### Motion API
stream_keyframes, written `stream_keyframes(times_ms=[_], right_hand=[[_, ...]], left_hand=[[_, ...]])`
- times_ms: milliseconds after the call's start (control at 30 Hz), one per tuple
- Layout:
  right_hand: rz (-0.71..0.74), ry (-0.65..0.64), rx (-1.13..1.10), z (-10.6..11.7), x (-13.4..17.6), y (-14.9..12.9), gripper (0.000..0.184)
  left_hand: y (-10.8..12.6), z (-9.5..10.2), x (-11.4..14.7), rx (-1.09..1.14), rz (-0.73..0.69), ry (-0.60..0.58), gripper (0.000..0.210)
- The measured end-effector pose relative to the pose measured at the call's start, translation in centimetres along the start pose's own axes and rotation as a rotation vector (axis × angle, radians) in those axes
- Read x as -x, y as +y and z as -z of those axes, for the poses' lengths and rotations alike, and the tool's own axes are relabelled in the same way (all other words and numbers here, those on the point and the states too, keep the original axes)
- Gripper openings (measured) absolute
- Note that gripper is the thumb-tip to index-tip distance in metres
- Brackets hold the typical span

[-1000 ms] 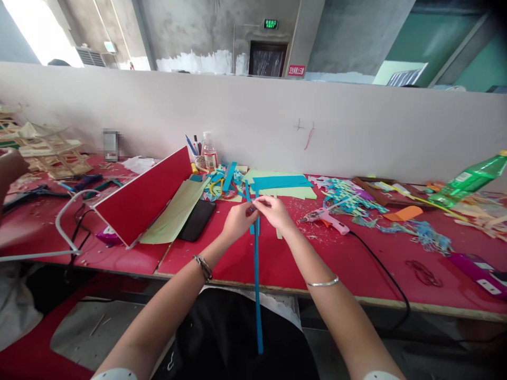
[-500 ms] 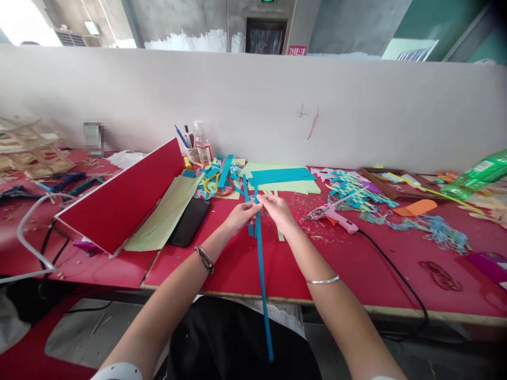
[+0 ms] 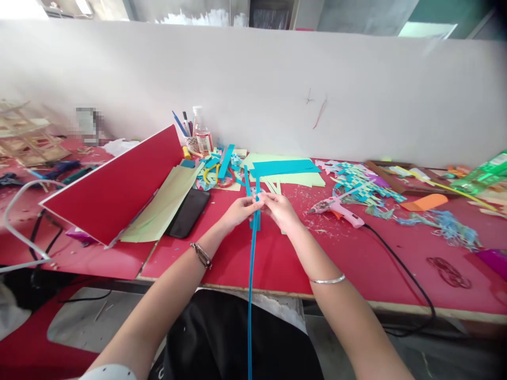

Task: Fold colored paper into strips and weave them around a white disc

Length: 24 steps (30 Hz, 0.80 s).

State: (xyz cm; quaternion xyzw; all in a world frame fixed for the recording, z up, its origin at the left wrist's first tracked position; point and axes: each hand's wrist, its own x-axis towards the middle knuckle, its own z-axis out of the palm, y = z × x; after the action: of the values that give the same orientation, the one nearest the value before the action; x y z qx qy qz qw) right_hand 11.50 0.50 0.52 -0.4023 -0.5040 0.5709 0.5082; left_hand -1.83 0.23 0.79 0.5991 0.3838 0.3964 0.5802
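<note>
A long, narrow blue paper strip (image 3: 252,264) is pinched between both hands above the red table. Its lower end hangs past the table edge over my lap and runs out of view. My left hand (image 3: 240,211) is closed on the strip from the left. From the right, my right hand (image 3: 280,209) pinches it at nearly the same spot, fingertips close together. Other short blue strips (image 3: 247,179) lie on the table just behind and under the hands. Pale green strips (image 3: 274,186) rest beside them.
A black phone (image 3: 190,212) and a red board (image 3: 119,190) with green paper (image 3: 160,206) are at left. Blue sheets (image 3: 285,168) lie behind the hands. A pink glue gun (image 3: 344,210) with a black cord and woven strips (image 3: 358,182) are at right.
The view has tilted down slightly. Both hands keep their hold on the blue strip, whose hanging end has swung left and now reaches below the frame.
</note>
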Motion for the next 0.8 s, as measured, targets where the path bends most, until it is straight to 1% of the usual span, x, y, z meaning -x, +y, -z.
stream_keyframes(times_ms=[100,200,367,533,700,800], right_hand=[[0.024,-0.028,-0.055,-0.08,0.03,0.11,0.03],[0.025,-0.019,-0.087,-0.13,0.02,0.12,0.026],[-0.043,-0.019,-0.04,-0.32,0.24,-0.05,0.024],[-0.068,-0.05,-0.016,-0.75,0.42,0.14,0.027],[-0.07,-0.069,0.004,-0.79,0.32,0.57,0.027],[-0.082,-0.098,-0.002,-0.73,0.3,0.61,0.026]], left_hand=[[0.02,-0.15,0.1,0.048,-0.006,0.026,0.04],[0.17,-0.38,0.21,0.082,-0.001,0.047,0.04],[0.25,-0.58,0.38,0.101,0.048,0.098,0.038],[0.02,-0.34,0.21,0.084,0.081,0.185,0.042],[-0.11,-0.11,0.07,0.03,0.053,0.256,0.042],[-0.12,0.0,0.0,0.008,0.033,0.277,0.042]])
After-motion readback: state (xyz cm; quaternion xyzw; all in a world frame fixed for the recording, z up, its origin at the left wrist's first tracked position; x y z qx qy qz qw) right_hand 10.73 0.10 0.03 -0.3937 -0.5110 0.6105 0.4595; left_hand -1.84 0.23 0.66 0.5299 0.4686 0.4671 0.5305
